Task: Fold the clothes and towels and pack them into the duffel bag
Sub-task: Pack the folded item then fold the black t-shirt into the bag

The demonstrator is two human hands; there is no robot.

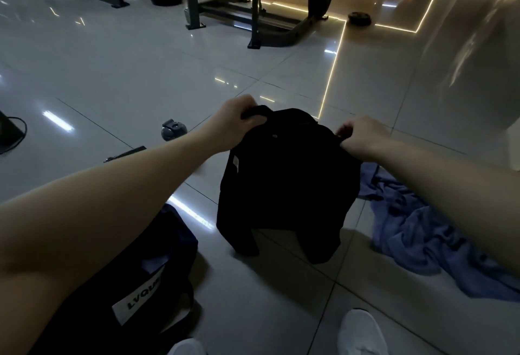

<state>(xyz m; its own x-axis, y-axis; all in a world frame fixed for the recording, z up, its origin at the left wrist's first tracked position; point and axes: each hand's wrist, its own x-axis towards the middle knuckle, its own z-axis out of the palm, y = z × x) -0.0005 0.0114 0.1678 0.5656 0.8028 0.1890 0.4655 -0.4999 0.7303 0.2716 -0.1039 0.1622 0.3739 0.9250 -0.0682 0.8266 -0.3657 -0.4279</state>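
Head view, both hands out in front, mid-frame. Your left hand [239, 121] has its fingers curled over and clamped on the left end of the top edge of the black garment [284, 185]. Your right hand [363, 136] pinches the right end, fingers closed on cloth. The garment hangs straight down from your fingers. Its long axis is vertical and its top edge runs left-right between the two hands. Two lower ends dangle near the tiled floor [253, 298]; can't tell if they touch it. It looks unfolded, so my read is the fold isn't done and you're at the spread-and-lay-down step. Key relation: the cloth is all below and nearer than your fingers, with bare tile under it, so lowering toward yourself should lay it flat lengthwise. The duffel bag [180, 242] sits near-left, partly under your left forearm, mouth apparently open with something pale inside. It's just left of the hanging garment, and your left hand is the nearer one for packing later. A crumpled blue towel [422, 236] lies on the floor to the right, under your right forearm, just beside the garment's right edge and likely waiting its turn. Watch that the garment doesn't land on it. White shoes [363, 332] sit at the near edge, gym frames far back.
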